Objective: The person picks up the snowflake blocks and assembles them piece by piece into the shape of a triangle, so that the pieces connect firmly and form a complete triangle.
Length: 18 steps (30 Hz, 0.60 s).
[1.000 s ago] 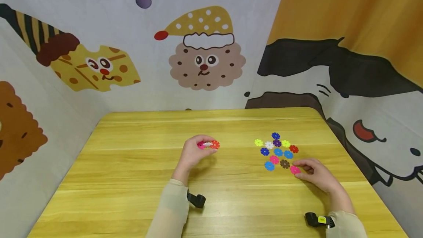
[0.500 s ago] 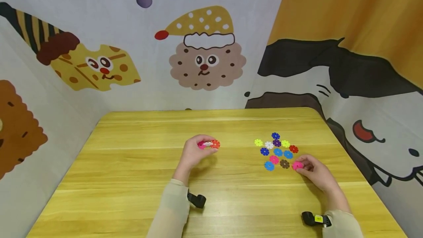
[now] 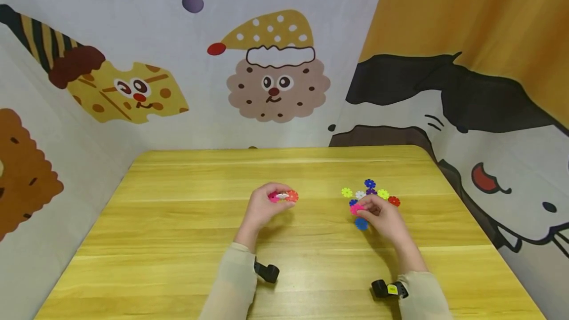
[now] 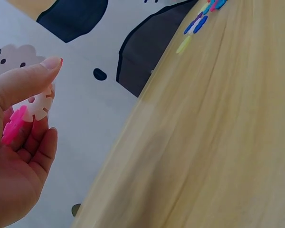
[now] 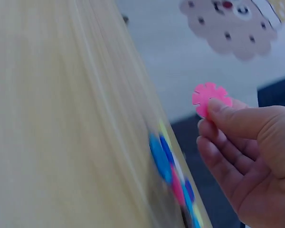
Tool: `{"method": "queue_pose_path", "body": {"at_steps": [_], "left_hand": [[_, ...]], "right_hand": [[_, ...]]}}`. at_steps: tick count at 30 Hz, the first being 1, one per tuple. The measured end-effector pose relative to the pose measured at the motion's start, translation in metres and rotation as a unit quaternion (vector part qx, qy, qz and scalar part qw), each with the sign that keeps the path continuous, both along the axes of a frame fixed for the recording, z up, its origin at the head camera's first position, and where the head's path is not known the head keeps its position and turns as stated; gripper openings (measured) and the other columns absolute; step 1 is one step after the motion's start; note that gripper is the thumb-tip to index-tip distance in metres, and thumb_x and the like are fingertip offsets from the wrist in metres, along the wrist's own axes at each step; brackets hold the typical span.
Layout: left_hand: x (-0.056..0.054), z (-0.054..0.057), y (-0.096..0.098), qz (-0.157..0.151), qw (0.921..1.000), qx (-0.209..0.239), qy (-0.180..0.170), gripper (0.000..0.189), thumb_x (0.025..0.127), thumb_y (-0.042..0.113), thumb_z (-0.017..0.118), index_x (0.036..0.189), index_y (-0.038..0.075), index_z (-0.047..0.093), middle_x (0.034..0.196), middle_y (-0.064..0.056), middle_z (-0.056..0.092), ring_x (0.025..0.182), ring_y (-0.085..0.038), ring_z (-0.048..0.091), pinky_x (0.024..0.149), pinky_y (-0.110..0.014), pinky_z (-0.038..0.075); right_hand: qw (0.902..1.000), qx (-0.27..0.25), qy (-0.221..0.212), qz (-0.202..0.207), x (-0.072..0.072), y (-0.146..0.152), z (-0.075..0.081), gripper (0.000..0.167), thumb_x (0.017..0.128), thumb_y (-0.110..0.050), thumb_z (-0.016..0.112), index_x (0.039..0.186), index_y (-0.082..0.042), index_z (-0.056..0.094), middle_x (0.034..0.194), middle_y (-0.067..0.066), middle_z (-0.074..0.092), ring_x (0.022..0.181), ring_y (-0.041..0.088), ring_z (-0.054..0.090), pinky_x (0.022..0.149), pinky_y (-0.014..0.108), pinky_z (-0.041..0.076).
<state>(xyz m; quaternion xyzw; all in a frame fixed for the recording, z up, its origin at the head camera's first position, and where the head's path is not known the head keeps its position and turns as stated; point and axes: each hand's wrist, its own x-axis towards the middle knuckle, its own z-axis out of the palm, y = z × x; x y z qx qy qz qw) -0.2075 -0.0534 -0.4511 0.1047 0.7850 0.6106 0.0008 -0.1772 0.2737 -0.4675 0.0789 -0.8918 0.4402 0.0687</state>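
Observation:
My left hand (image 3: 260, 211) pinches a short row of slotted flower-shaped plastic discs above the table. A pink disc (image 4: 13, 126), a white disc (image 4: 37, 108) and an orange-red disc (image 3: 292, 196) make up the part that shows; the fingers hide how they join. Between thumb and fingertips my right hand (image 3: 386, 219) holds a single pink slotted disc (image 5: 206, 90), raised over the loose discs. Close around it lie a light blue disc (image 3: 361, 224), a dark blue disc (image 3: 353, 203) and a white disc (image 3: 360, 195). Other loose discs are covered by the right hand.
Beyond the right hand, a yellow disc (image 3: 346, 192), a blue disc (image 3: 370, 183) and a red disc (image 3: 393, 201) lie flat on the wooden table (image 3: 178, 241). A cartoon-printed curtain (image 3: 173, 23) hangs behind the table's back edge.
My right hand has picked up the pink disc from the right front of the loose group and carried it left over the others. The left hand has hardly moved.

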Motion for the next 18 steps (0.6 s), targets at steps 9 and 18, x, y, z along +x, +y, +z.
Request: {"method": "queue_pose_path", "body": {"at_steps": [9,18], "left_hand": [[0.005,-0.006,0.010,-0.016,0.9998,0.011,0.007,0.030,0.077,0.012,0.086,0.104,0.009,0.075,0.103,-0.004,0.069,0.090,-0.018,0.063,0.076,-0.032,0.056],[0.008,-0.007,0.016,-0.021,0.9991,0.025,0.026,0.030,0.076,0.010,0.086,0.103,0.007,0.075,0.100,-0.005,0.070,0.086,-0.017,0.064,0.073,-0.029,0.056]], "right_hand": [[0.9983,-0.034,0.043,0.023,-0.010,-0.060,0.008,0.007,0.085,-0.004,0.077,0.091,-0.007,0.072,0.084,0.001,0.068,0.072,0.012,0.061,0.062,0.024,0.053],[0.9953,-0.079,0.037,0.042,-0.012,-0.091,0.017,0.008,0.088,-0.014,0.075,0.091,-0.007,0.074,0.089,0.002,0.068,0.076,0.015,0.063,0.065,0.026,0.054]]}}
